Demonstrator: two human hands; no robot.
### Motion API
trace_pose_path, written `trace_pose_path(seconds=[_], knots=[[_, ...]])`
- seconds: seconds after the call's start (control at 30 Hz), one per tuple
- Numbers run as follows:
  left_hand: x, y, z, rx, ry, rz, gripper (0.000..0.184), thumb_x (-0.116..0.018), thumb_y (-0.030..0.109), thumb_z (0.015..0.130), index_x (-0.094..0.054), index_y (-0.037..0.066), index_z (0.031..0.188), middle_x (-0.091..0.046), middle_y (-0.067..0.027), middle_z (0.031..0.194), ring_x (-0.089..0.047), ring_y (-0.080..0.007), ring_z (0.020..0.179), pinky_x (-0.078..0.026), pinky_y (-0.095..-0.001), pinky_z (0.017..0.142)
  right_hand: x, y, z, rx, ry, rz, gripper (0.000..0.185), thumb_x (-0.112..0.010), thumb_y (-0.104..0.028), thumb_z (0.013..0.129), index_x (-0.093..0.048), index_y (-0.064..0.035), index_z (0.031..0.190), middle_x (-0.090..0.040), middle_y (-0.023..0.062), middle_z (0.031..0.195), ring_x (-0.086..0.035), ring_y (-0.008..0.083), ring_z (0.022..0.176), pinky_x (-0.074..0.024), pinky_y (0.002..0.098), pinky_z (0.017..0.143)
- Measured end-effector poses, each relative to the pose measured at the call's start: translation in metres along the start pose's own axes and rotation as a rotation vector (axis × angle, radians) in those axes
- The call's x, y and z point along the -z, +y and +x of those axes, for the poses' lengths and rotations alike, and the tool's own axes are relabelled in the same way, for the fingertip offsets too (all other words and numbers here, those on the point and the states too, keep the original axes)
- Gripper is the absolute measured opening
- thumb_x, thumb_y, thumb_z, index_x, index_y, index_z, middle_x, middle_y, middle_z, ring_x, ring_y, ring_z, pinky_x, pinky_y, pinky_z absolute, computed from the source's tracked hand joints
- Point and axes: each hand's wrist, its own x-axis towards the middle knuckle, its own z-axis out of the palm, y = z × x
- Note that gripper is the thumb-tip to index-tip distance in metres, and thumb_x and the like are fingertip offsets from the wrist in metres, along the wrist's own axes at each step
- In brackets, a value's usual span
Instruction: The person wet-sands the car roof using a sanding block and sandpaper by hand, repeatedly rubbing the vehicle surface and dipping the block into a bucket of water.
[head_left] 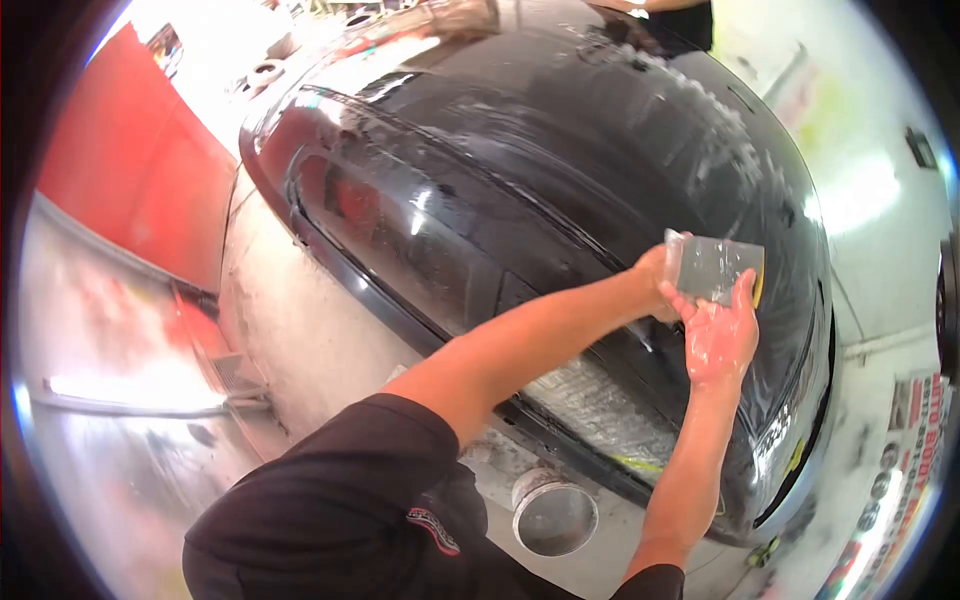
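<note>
Above the side of a black car (480,215), both hands hold a wet grey rectangular sheet that looks like sandpaper (715,268). Something yellow shows along its right edge. My left hand (657,280) grips the left edge, most of its fingers hidden by the forearm and the sheet. From below, my right hand (718,338) supports it palm up, with the thumb against the right side. Water or suds glisten on the right palm. White streaks of foam or residue lie on the car's dark panels beyond the hands.
A white bucket (555,515) of greyish liquid stands on the floor (290,330) beside the car. Plastic film (600,410) covers part of the car. A red panel (140,160) is at left, a lettered banner (895,480) at right. Another person's dark clothing (685,25) shows beyond the car.
</note>
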Motion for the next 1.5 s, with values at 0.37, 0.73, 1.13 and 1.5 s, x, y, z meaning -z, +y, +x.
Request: trace_pose_path(seconds=[0.37, 0.73, 1.13, 1.5], knots=[[0.308, -0.238, -0.227, 0.764, 0.038, 0.579, 0.057, -0.045, 0.048, 0.105, -0.054, 0.006, 0.143, -0.035, -0.0215, 0.164, -0.033, -0.0377, 0.152, -0.028, -0.0478, 0.125, -0.090, 0.127, 0.126, 0.607, -0.174, -1.502, 0.045, -0.061, -0.033, 0.105, -0.064, -0.0007, 0.136, -0.064, 0.0198, 0.140, -0.059, 0.0335, 0.131, -0.0462, 0.0403, 0.110], [0.357, -0.307, -0.346, 0.781, 0.284, 0.517, 0.067, -0.037, 0.048, 0.108, -0.043, 0.000, 0.154, -0.038, -0.0205, 0.163, -0.028, -0.0344, 0.155, -0.018, -0.0461, 0.128, -0.126, 0.197, 0.134, 0.635, -0.568, -1.912, 0.059, -0.051, -0.033, 0.108, -0.042, 0.0006, 0.154, -0.040, 0.0226, 0.161, -0.037, 0.0393, 0.150, -0.0286, 0.0479, 0.123], [0.358, -0.313, -0.353, 0.682, 0.342, 0.499, 0.053, -0.042, 0.039, 0.108, -0.050, 0.010, 0.152, -0.047, -0.0109, 0.160, -0.037, -0.0285, 0.152, -0.024, -0.0467, 0.125, -0.214, 0.256, 0.200, 0.824, -0.620, -1.786, 0.050, -0.056, -0.032, 0.104, -0.057, 0.0041, 0.138, -0.053, 0.0224, 0.150, -0.048, 0.0381, 0.142, -0.0376, 0.0468, 0.118], [0.322, -0.193, -0.183, 0.586, 0.028, 0.316, 0.068, -0.068, 0.044, 0.093, -0.048, -0.005, 0.135, -0.045, -0.0296, 0.149, -0.041, -0.0430, 0.141, -0.032, -0.0509, 0.117, -0.092, 0.152, 0.147, 0.478, -0.210, -1.852, 0.053, -0.049, -0.037, 0.108, -0.052, -0.0046, 0.150, -0.044, 0.0155, 0.160, -0.036, 0.0343, 0.152, -0.0289, 0.0438, 0.124]])
